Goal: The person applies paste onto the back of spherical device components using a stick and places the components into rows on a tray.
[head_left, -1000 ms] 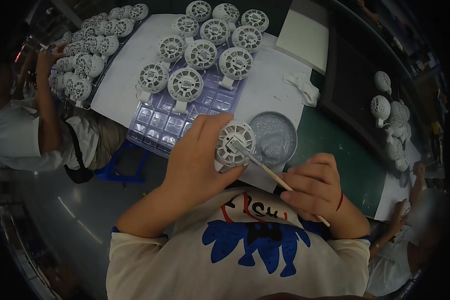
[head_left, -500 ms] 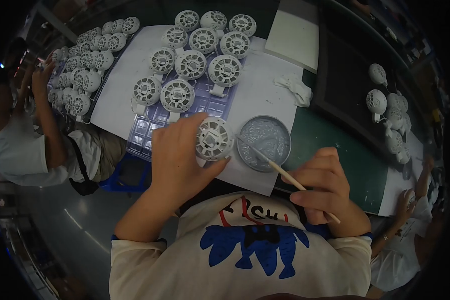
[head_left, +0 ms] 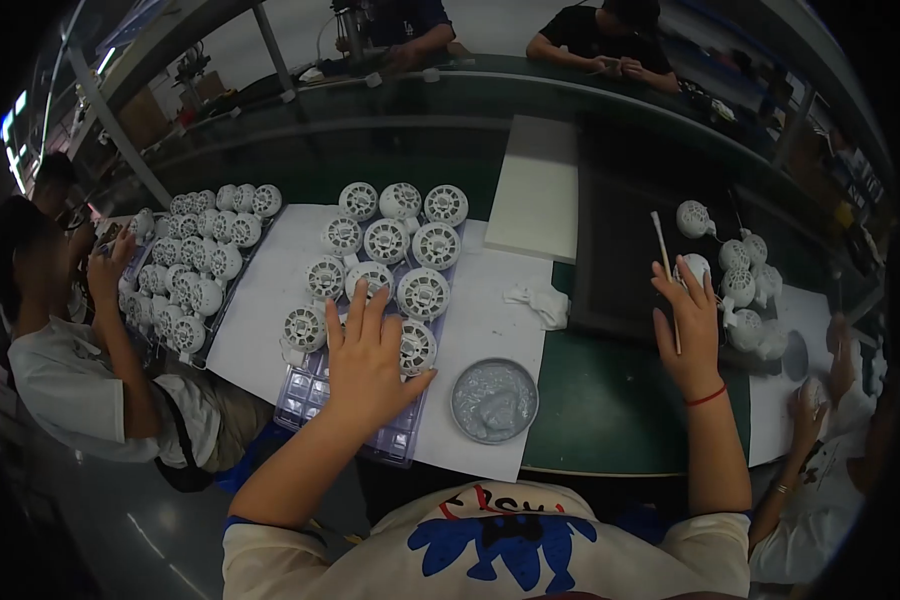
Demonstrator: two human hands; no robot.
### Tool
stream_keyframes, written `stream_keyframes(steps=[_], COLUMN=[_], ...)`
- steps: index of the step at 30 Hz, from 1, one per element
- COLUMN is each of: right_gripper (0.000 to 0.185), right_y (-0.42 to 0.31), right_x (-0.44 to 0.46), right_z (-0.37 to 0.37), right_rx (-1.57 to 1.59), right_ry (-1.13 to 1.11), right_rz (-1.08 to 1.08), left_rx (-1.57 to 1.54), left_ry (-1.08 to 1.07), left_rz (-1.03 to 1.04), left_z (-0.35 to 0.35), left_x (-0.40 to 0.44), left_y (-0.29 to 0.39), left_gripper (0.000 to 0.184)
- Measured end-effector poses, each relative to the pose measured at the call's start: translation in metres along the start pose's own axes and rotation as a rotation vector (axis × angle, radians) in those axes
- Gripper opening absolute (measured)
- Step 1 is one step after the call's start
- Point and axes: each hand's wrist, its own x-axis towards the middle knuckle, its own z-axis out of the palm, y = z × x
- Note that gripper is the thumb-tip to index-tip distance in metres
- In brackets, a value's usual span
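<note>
My left hand (head_left: 368, 365) is spread over the front row of round white slotted housings in the clear plastic tray (head_left: 395, 445). Beside its thumb sits one housing (head_left: 417, 348); whatever lies under the palm is hidden. Over the black mat, my right hand (head_left: 692, 325) holds a thin wooden stick (head_left: 660, 240), pale tip pointing away from me. Its fingers reach onto a white housing (head_left: 695, 266), mostly covered by them, and I cannot tell how firmly they touch it. Between my hands stands a round dish (head_left: 495, 402) of grey paste.
Crumpled white tissue (head_left: 540, 303) lies on white paper near the black mat (head_left: 615, 270). A pale board (head_left: 536, 190) is behind it. More white housings (head_left: 738, 287) cluster at right, others (head_left: 185, 265) at left. Co-workers sit on both sides and across the bench.
The housing from my left hand now sits in the tray's front row, and that hand has spread. My right hand took the stick from the dish to a housing at right. The view tilted up.
</note>
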Motion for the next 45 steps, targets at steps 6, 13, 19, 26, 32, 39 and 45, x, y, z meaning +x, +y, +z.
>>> stream_keyframes(steps=[6, 13, 19, 26, 32, 39, 45], right_gripper=[0.051, 0.057, 0.058, 0.055, 0.044, 0.035, 0.030], right_y=[0.047, 0.068, -0.040, -0.137, -0.147, -0.114, -0.099], right_x=[-0.004, 0.009, 0.022, 0.000, -0.008, -0.039, -0.030], right_z=[0.017, 0.024, -0.005, -0.017, -0.013, 0.004, 0.001], right_rx=[-0.357, -0.124, 0.227, 0.834, 1.060, 0.959, 0.804], right_ry=[-0.089, 0.036, 0.143, 0.088, -0.057, -0.032, -0.124], right_rz=[0.226, 0.170, -0.123, -0.371, -0.291, -0.145, -0.104], left_rx=[0.015, -0.135, -0.696, -1.712, -2.171, -2.351, -2.434], left_ry=[-0.055, 0.232, 0.290, -0.184, -0.294, -0.159, -0.230], left_rz=[-0.017, 0.049, 0.186, -0.057, -0.328, -0.454, -0.676], left_z=[0.008, -0.012, -0.031, -0.030, -0.024, -0.014, -0.021], left_x=[-0.008, -0.017, -0.027, -0.034, -0.056, -0.089, -0.098], left_y=[0.000, 0.001, 0.041, 0.090, 0.082, 0.054, 0.045], left_gripper=[0.080, 0.109, 0.107, 0.099, 0.086, 0.078, 0.091])
